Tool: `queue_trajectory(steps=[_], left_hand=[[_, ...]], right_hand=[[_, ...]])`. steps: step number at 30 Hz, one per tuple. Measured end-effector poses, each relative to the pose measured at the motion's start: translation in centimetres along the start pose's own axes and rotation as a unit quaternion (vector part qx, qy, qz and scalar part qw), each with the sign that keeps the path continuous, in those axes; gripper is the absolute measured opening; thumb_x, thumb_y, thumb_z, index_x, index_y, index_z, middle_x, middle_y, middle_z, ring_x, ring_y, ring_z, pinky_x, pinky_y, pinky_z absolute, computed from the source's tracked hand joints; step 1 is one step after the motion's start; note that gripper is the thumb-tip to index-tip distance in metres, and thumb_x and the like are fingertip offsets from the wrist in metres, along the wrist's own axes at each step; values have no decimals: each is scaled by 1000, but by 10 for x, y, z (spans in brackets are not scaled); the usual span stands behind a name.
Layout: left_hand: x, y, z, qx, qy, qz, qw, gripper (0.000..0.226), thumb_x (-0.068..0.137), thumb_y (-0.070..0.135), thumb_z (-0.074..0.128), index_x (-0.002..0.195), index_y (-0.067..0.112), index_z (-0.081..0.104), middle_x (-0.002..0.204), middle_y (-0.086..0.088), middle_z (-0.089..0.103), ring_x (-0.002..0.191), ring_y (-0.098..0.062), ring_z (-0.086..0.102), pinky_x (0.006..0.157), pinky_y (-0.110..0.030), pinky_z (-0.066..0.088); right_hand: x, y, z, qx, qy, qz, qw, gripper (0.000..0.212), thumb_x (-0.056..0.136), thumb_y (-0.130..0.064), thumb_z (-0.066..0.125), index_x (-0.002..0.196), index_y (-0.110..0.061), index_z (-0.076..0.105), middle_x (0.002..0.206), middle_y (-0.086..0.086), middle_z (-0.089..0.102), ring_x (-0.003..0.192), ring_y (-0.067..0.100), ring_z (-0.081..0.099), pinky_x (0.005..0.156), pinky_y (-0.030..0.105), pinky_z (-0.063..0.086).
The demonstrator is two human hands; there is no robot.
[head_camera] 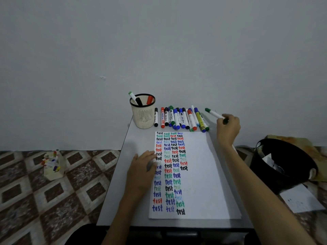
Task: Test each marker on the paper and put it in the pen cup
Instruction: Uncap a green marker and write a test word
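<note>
My left hand [143, 168] lies flat, fingers straight, on the left edge of the paper [203, 174], which fills most of the narrow grey surface [134, 200] in front of me. Columns of the word "test" in black, red, blue and green run down the sheet's left half; its right half is blank. Farther out, past the sheet's far right corner, my right hand [228, 128] grips a green marker [215, 114] by its lower end, the barrel raised off the surface and tilted, its green far end pointing up and to the left. Just left of that hand, a row of markers [180, 119] lies side by side along the far edge of the surface, packed close, in black, red, blue, green and yellow. At the row's left end the pen cup [143, 119] stands upright, cream with a black rim, holding three markers: one green-capped marker [132, 96], one black marker [138, 101], one red marker [150, 99]. On the tiled floor [26, 191] to the left sits a small box [53, 167] of coloured pens; to the right, a black bin [283, 165] with a loose sheet [300, 200] beside it. A plain grey wall [159, 41] closes the view.
</note>
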State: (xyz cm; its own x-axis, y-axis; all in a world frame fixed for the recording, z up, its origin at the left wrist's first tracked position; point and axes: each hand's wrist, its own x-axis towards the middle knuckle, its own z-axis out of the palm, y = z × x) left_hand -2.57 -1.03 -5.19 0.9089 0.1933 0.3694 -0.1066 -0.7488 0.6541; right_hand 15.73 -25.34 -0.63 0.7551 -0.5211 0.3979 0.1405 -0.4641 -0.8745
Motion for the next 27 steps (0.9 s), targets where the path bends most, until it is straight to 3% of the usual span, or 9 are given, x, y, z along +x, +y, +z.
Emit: queue_trajectory(steps=[2, 4, 7, 11, 14, 16, 18, 21, 27], left_hand=[[0, 1, 0, -3, 0, -2, 1000, 31, 91, 22, 55, 122, 15, 60, 132, 4, 55, 128, -12, 43, 114, -29, 12], [-1, 2, -1, -10, -5, -7, 1000, 35, 91, 30, 54, 123, 17, 58, 132, 4, 54, 128, -13, 44, 115, -32, 15], [-2, 6, -2, -25, -4, -16, 1000, 48, 87, 44, 54, 129, 21, 51, 133, 5, 52, 123, -12, 45, 110, -42, 31], [-4, 14, -6, -59, -23, 14, 998, 73, 76, 70, 47, 136, 30, 38, 129, 19, 41, 120, -1, 42, 98, -29, 37], [-8, 16, -7, -73, -48, 73, 993, 55, 84, 63, 41, 131, 35, 40, 113, 20, 53, 99, 3, 56, 80, -19, 50], [-10, 14, -6, -83, -44, 97, 991, 41, 91, 52, 38, 123, 29, 49, 101, 12, 61, 86, -4, 62, 72, -26, 55], [-11, 14, -6, -91, -43, 101, 990, 34, 94, 46, 35, 113, 23, 53, 93, 7, 62, 79, -6, 63, 66, -23, 53], [-13, 18, -7, -87, -63, 117, 987, 25, 95, 44, 31, 109, 29, 47, 87, 11, 60, 78, -1, 63, 62, -12, 49], [-13, 20, -8, -110, -85, 123, 983, 23, 96, 38, 34, 111, 26, 48, 88, 5, 65, 74, -5, 66, 62, -21, 54]], right_hand=[[-14, -12, -5, 121, 21, -11, 992, 16, 92, -7, 57, 107, -5, 62, 109, 10, 54, 95, 26, 61, 76, 36, 58], [-32, -24, -11, 229, -7, 13, 973, 9, 94, -12, 58, 102, -10, 61, 111, 11, 55, 93, 27, 64, 72, 36, 60], [-66, -40, -25, 276, -133, 43, 951, 14, 95, -23, 57, 97, -11, 63, 96, 15, 64, 78, 23, 67, 68, 33, 60], [-118, -58, -44, 280, -332, 38, 900, 17, 95, -19, 55, 97, -5, 66, 71, 6, 67, 56, 16, 65, 53, 21, 56], [-145, -65, -48, 296, -399, 48, 866, 16, 94, -17, 57, 96, -4, 65, 72, 7, 67, 60, 18, 66, 55, 23, 56], [-154, -67, -48, 332, -420, 69, 842, 20, 94, -14, 58, 98, 5, 62, 78, 14, 64, 62, 20, 65, 53, 26, 56], [-161, -69, -49, 335, -435, 85, 831, 22, 92, -15, 61, 100, 5, 60, 79, 16, 64, 62, 22, 63, 50, 26, 54], [-168, -65, -47, 295, -459, 94, 833, 22, 85, -15, 71, 99, 0, 64, 76, 18, 65, 62, 29, 58, 47, 26, 47], [-163, -61, -43, 295, -474, 105, 823, 13, 85, -10, 70, 86, 2, 66, 65, 22, 61, 51, 26, 53, 43, 24, 40]])
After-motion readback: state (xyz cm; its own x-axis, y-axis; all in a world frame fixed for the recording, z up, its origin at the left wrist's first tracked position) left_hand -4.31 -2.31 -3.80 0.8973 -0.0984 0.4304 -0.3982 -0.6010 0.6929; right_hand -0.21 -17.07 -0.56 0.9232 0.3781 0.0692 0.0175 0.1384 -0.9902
